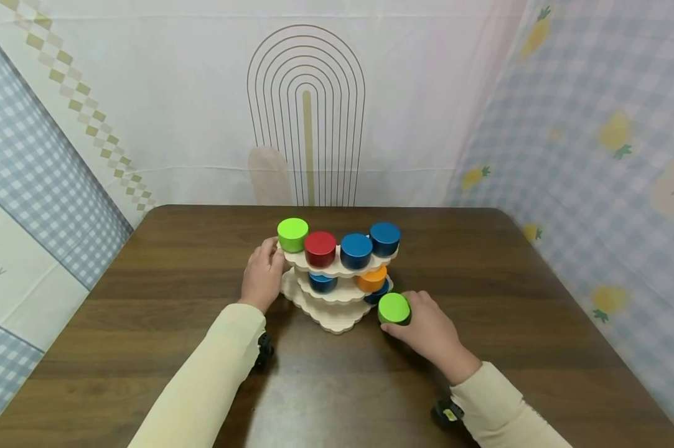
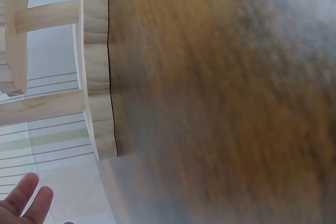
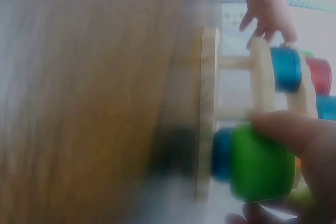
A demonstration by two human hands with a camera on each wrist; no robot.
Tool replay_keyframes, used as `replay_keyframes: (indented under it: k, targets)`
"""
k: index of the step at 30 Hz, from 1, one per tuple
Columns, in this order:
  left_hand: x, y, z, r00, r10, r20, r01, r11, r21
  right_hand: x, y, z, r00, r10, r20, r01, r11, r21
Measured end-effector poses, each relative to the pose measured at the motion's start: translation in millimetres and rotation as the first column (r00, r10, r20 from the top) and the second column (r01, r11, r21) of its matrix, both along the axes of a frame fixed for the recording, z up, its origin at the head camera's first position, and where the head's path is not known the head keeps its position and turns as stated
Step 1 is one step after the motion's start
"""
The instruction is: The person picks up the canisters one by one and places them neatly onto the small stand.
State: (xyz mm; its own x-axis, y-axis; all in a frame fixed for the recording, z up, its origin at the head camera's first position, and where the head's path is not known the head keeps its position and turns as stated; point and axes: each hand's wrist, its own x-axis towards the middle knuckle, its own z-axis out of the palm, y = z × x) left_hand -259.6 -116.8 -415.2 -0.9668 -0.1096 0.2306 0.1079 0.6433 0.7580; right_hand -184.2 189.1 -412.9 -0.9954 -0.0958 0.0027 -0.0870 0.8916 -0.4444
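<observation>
A tiered pale wooden stand (image 1: pixel 337 318) with scalloped platforms stands on the table. On its top tier are a green cylinder (image 1: pixel 293 234), a red cylinder (image 1: pixel 320 249) and two blue cylinders (image 1: pixel 356 251). Lower down sit an orange cylinder (image 1: pixel 372 279) and two more blue ones (image 1: pixel 322 283). My right hand (image 1: pixel 429 326) grips another green cylinder (image 1: pixel 394 308) between thumb and fingers, just right of the stand; in the right wrist view it overlaps a blue cylinder (image 3: pixel 221 155) on the bottom tier. My left hand (image 1: pixel 262 277) has its extended fingers right at the top tier's left edge.
The dark wooden table (image 1: pixel 337 398) extends around the stand on all sides. Behind it hangs a white patterned cloth (image 1: pixel 191 93), with a blue checked cloth (image 1: pixel 583 205) along the right side.
</observation>
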Motion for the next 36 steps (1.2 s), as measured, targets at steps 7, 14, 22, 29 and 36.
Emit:
replay_keyframes:
  k: [7,14,22,29,36]
  targets:
    - [0.0,0,0.3,1.000,0.006,-0.006,-0.006,1.000,0.000,4.6,-15,-0.7,1.000,0.015,0.019,-0.015,1.000,0.007]
    - [0.1,0,0.2,1.000,0.006,-0.010,-0.006,1.000,-0.001,4.9,-30,-1.1,0.998,0.038,0.040,-0.038,0.999,0.013]
    - [1.3,0,1.6,1.000,0.009,-0.003,-0.009,1.000,0.002,4.6,-47,0.0,0.996,0.057,0.062,-0.058,0.998,0.016]
    - [1.9,0,1.8,1.000,0.010,-0.003,-0.010,1.000,0.009,6.4,-55,-0.3,0.994,0.091,0.055,-0.093,0.995,0.028]
    - [1.5,1,1.5,1.000,0.005,0.000,-0.005,1.000,0.013,4.5,-59,-5.6,0.995,0.087,0.056,-0.088,0.996,0.015]
